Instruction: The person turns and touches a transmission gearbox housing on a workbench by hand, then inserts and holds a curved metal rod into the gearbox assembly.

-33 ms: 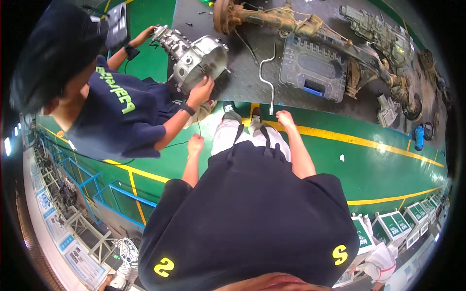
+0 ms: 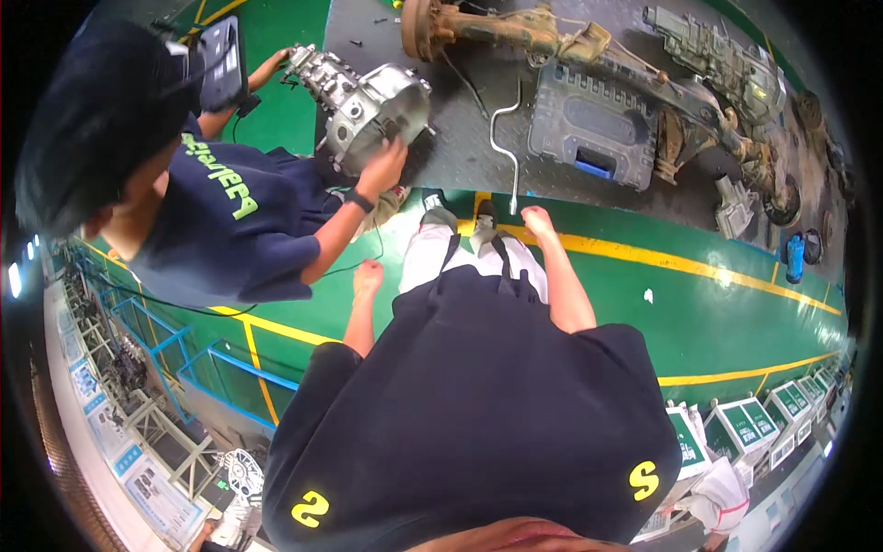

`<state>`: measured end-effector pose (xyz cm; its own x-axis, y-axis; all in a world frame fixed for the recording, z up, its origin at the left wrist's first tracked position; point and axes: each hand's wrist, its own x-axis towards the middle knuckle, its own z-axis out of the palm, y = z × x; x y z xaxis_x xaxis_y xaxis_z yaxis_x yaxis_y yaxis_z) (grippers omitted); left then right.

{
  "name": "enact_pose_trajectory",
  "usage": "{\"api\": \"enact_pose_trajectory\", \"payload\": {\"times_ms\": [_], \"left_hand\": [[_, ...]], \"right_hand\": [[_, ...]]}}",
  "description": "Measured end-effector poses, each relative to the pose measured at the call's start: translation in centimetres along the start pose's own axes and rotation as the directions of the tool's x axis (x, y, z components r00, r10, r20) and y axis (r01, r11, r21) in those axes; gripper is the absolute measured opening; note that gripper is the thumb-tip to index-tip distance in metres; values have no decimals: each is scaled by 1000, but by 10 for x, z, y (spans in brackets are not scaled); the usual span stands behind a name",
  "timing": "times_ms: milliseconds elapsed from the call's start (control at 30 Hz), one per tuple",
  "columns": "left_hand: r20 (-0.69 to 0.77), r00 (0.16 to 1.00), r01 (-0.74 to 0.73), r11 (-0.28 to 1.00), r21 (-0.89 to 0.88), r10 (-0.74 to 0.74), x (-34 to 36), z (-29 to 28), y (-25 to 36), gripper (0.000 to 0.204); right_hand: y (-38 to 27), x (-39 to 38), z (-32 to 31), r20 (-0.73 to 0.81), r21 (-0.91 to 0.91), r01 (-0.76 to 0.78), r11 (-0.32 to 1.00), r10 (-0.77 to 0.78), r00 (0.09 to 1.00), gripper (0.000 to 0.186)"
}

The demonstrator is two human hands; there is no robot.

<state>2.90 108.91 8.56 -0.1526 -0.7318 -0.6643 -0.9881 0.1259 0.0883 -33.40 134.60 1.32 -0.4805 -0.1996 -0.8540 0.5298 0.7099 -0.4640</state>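
Observation:
My left hand (image 2: 368, 275) hangs beside my left leg, its fingers curled closed with nothing showing in them. At the table's front edge my right hand (image 2: 536, 221) is also closed, and no held thing shows. Just left of it, apart from it, lies a bent steel speed wrench (image 2: 494, 138), its socket end reaching the edge. To the left on the table sits a silver gearbox (image 2: 354, 110) with an open bell housing. A co-worker has one hand (image 2: 384, 166) at that housing and the other hand (image 2: 269, 68) at its far end.
The dark worktable (image 2: 451, 166) also bears a grey tool case (image 2: 598, 115), a rusty axle (image 2: 515, 32) and a second gearbox (image 2: 722, 64). A blue bottle (image 2: 794, 258) stands far right. The co-worker (image 2: 230, 212) is close on my left. A black cable (image 2: 354, 268) runs between us.
The co-worker's hand at the bell housing has shifted slightly up and is blurred. The co-worker's body leans a little. My hands have hardly moved.

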Motion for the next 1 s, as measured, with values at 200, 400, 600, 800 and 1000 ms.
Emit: {"api": "enact_pose_trajectory", "payload": {"times_ms": [200, 400, 600, 800, 1000], "left_hand": [[21, 997, 73, 997, -15, -72, -34, 25, -93, 34], [-90, 987, 131, 991, -33, -134, -41, 42, -131, 27], [-319, 933, -236, 953, -191, 167, -15, 51, -153, 25], [-277, 934, -266, 957, -118, 226, 3, 41, -140, 25], [-100, 993, -81, 979, -186, 63, -12, 24, -122, 27]], "right_hand": [[13, 31, 22, 8, 99, -17, 995, 16, 1000, 27], [6, 20, 17, -104, -79, -41, 996, 32, 994, 20], [1, 1, 18, -257, -382, -1, 924, -105, 961, 25], [-9, -8, 26, -265, -354, 4, 935, -104, 958, 28], [-8, -2, 29, -276, -410, -50, 911, -72, 959, 33]]}}
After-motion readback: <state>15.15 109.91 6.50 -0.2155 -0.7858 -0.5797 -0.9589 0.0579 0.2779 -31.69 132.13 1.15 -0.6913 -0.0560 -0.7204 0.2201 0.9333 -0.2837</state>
